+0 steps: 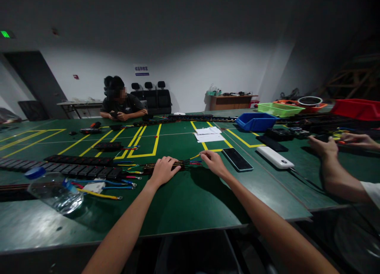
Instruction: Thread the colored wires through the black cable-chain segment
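Note:
My left hand (164,169) lies palm down on a long black strip (148,167) with copper lines, fingers curled over it and pressing it to the green table (190,203). My right hand (212,161) pinches the end of a yellow wire (195,157) at the strip's right end, where red and blue wire ends (194,163) also lie. A dark phone (237,159) rests just right of my right hand.
Black power strips (74,165) and loose coloured wires (101,194) lie at left beside a tipped water bottle (55,191). A white power bank (274,157), blue bin (255,121) and papers (208,135) sit at right. Another person's hands (325,146) work at right; a person (120,104) sits far across.

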{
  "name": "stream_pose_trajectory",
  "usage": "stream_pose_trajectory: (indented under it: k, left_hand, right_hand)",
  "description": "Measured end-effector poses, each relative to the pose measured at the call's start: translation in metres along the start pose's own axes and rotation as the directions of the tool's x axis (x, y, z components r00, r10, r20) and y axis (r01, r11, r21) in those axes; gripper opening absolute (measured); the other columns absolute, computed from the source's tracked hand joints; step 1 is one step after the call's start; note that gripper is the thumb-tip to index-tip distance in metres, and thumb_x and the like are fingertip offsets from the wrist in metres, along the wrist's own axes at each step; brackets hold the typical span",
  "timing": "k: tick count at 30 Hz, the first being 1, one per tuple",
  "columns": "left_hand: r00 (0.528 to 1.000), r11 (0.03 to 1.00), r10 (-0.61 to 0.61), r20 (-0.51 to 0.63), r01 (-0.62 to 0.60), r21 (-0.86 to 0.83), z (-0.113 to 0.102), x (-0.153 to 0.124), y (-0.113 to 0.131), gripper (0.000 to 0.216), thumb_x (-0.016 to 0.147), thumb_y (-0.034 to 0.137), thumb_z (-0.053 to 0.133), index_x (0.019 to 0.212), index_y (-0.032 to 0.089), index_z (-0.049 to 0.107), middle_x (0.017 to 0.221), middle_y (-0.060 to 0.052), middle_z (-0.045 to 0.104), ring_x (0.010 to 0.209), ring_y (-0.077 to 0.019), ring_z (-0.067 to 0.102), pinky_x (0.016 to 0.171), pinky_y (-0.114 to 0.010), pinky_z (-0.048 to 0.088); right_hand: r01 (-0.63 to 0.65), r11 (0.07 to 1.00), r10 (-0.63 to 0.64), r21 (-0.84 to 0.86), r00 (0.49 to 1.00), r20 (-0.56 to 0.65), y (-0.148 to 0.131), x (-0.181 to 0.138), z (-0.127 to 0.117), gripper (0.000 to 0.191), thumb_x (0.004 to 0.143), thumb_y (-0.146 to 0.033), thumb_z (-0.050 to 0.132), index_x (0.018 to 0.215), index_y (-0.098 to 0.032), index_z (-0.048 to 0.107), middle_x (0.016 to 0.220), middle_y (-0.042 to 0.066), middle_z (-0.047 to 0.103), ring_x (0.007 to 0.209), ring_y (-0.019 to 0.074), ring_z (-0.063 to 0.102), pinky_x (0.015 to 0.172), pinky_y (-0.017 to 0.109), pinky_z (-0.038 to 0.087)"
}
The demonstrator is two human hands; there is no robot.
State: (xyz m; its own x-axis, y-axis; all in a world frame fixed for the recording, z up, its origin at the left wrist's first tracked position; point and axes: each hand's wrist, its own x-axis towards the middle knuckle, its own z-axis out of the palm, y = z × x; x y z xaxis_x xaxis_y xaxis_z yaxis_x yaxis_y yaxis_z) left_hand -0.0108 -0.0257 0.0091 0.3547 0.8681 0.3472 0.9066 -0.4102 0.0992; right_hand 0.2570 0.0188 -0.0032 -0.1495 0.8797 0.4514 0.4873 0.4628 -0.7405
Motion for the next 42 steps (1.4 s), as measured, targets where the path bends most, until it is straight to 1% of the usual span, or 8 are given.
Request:
stream_pose_trajectory:
  k: [3, 10, 15, 19, 28, 33, 37, 42]
  left_hand:
    - [1.000, 1.000, -0.005, 0.008, 0.005, -0.008, 0.001, 0.000, -0.001, 0.041, 0.101, 0.053, 0.045, 0.121, 0.024, 0.067, 0.118, -0.007, 0.068, 0.108, -0.0254, 0.060, 0.092, -0.040, 0.046]
    - [1.000, 0.999, -0.002, 0.017, 0.003, -0.033, 0.002, 0.001, -0.001, 0.040, 0.102, 0.052, 0.045, 0.121, 0.024, 0.067, 0.119, -0.007, 0.068, 0.108, -0.0245, 0.060, 0.092, -0.040, 0.047]
    - [1.000, 0.999, -0.003, 0.015, 0.004, -0.047, 0.000, 0.000, -0.001, 0.040, 0.101, 0.052, 0.045, 0.120, 0.024, 0.067, 0.118, -0.007, 0.069, 0.108, -0.0249, 0.061, 0.091, -0.040, 0.047]
    - [1.000, 0.999, -0.002, 0.007, 0.003, -0.035, 0.000, 0.000, -0.001, 0.040, 0.102, 0.052, 0.046, 0.120, 0.024, 0.067, 0.118, -0.007, 0.069, 0.107, -0.0247, 0.060, 0.090, -0.040, 0.046]
    - [1.000, 1.000, 0.007, 0.001, -0.007, 0.010, 0.003, 0.000, -0.002, 0.041, 0.102, 0.052, 0.045, 0.121, 0.024, 0.067, 0.118, -0.007, 0.069, 0.108, -0.0255, 0.060, 0.090, -0.040, 0.046]
    - [1.000, 1.000, 0.007, -0.002, -0.007, -0.002, 0.000, 0.000, 0.000, 0.041, 0.102, 0.052, 0.046, 0.121, 0.023, 0.067, 0.119, -0.007, 0.069, 0.107, -0.0249, 0.061, 0.089, -0.039, 0.046]
    - [1.000, 1.000, 0.002, 0.003, -0.002, -0.006, -0.001, 0.000, 0.001, 0.040, 0.102, 0.051, 0.046, 0.120, 0.023, 0.067, 0.118, -0.007, 0.069, 0.107, -0.0249, 0.061, 0.089, -0.039, 0.046]
    - [1.000, 1.000, 0.002, 0.012, -0.002, -0.006, 0.000, 0.000, 0.000, 0.041, 0.102, 0.052, 0.045, 0.122, 0.023, 0.067, 0.119, -0.007, 0.069, 0.108, -0.0248, 0.061, 0.090, -0.039, 0.046]
  right_hand:
    - [-0.023, 0.998, 0.023, -0.060, 1.000, -0.009, 0.000, -0.001, -0.001, 0.033, 0.091, -0.038, 0.049, 0.091, -0.017, 0.074, 0.086, 0.007, 0.074, 0.077, 0.0199, 0.064, 0.070, 0.028, 0.044]
    - [-0.206, 0.929, 0.196, -0.308, 0.978, -0.066, 0.001, -0.003, -0.006, 0.035, 0.091, -0.039, 0.050, 0.078, -0.019, 0.076, 0.077, 0.007, 0.072, 0.068, 0.0186, 0.059, 0.057, 0.027, 0.030]
    - [-0.146, 0.988, 0.143, -0.054, 0.988, -0.058, 0.001, 0.002, -0.005, 0.040, 0.087, -0.047, 0.053, 0.078, -0.015, 0.076, 0.070, 0.005, 0.068, 0.065, 0.0176, 0.057, 0.059, 0.027, 0.035]
    - [-0.109, 0.983, 0.108, 0.148, 0.994, 0.017, 0.000, 0.004, -0.006, 0.049, 0.085, -0.055, 0.054, 0.092, -0.012, 0.078, 0.071, 0.004, 0.067, 0.062, 0.0166, 0.054, 0.056, 0.026, 0.037]
    - [-0.216, 0.971, 0.209, -0.098, 0.975, -0.073, 0.016, 0.005, -0.003, 0.039, 0.082, -0.043, 0.053, 0.079, -0.015, 0.079, 0.074, 0.007, 0.071, 0.072, 0.0207, 0.062, 0.059, 0.027, 0.035]
    - [-0.286, 0.939, 0.298, 0.189, 0.954, -0.036, 0.007, 0.004, -0.004, 0.045, 0.077, -0.051, 0.060, 0.084, -0.011, 0.080, 0.060, 0.002, 0.060, 0.057, 0.0147, 0.049, 0.053, 0.026, 0.032]
    - [-0.265, 0.882, 0.254, 0.390, 0.964, 0.079, -0.008, 0.001, -0.008, 0.053, 0.075, -0.055, 0.065, 0.098, -0.010, 0.079, 0.056, -0.002, 0.052, 0.050, 0.0098, 0.037, 0.048, 0.024, 0.027]
    - [-0.232, 0.910, 0.218, 0.343, 0.973, 0.078, -0.001, 0.003, -0.007, 0.051, 0.076, -0.052, 0.063, 0.101, -0.010, 0.078, 0.060, 0.000, 0.058, 0.051, 0.0112, 0.043, 0.049, 0.025, 0.030]
